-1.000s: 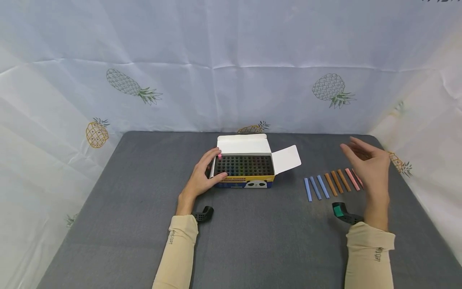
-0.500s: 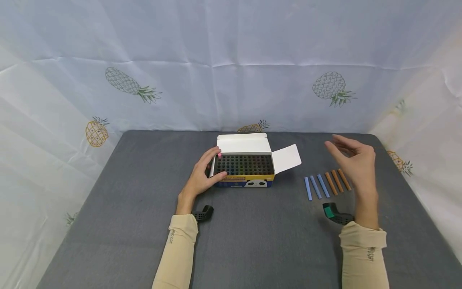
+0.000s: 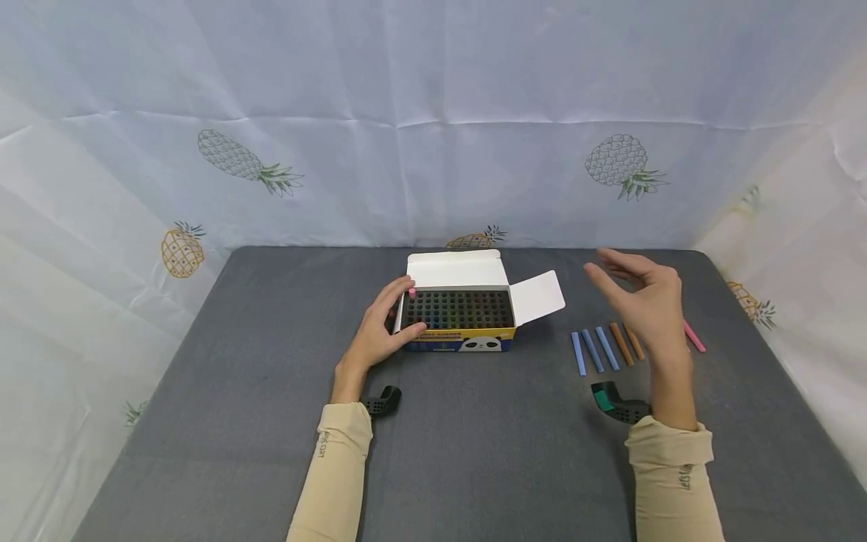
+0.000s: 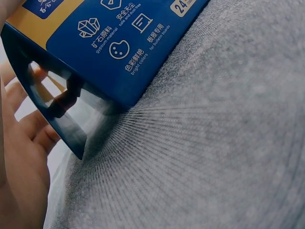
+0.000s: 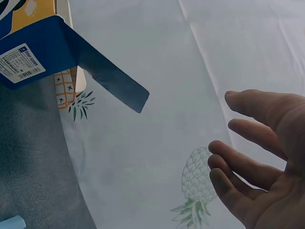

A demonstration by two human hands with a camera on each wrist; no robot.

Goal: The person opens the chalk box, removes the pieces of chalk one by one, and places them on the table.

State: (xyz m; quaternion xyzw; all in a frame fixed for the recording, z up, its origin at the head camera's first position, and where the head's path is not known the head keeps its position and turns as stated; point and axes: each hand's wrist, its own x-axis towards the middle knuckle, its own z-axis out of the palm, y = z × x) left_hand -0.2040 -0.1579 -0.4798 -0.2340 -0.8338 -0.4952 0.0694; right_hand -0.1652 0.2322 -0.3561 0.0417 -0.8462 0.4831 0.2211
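My left hand (image 3: 372, 331) grips the left end of an open chalk box (image 3: 443, 347), thumb at its front edge and fingers at the back corner. Inside is a dark tray (image 3: 457, 309) of small holes, with a pink chalk (image 3: 412, 293) poking up at the back left. In the left wrist view, fingers show behind the box's end flap (image 4: 66, 119). My right hand (image 3: 643, 301) hovers with thumb and fingers apart, nothing between them. Blue chalks (image 3: 591, 351) and brown chalks (image 3: 622, 344) lie just left of its wrist, partly covered by it.
A pink chalk (image 3: 694, 336) lies right of the right hand. The box's white lid (image 3: 455, 269) stands up at the back and a side flap (image 3: 537, 298) sticks out rightward. Behind the grey table (image 3: 501, 444) hangs a pineapple-print cloth (image 3: 433, 188).
My right hand has moved left above the chalk row, uncovering a pink chalk on its right and covering part of the brown ones. The left hand and box stay put.
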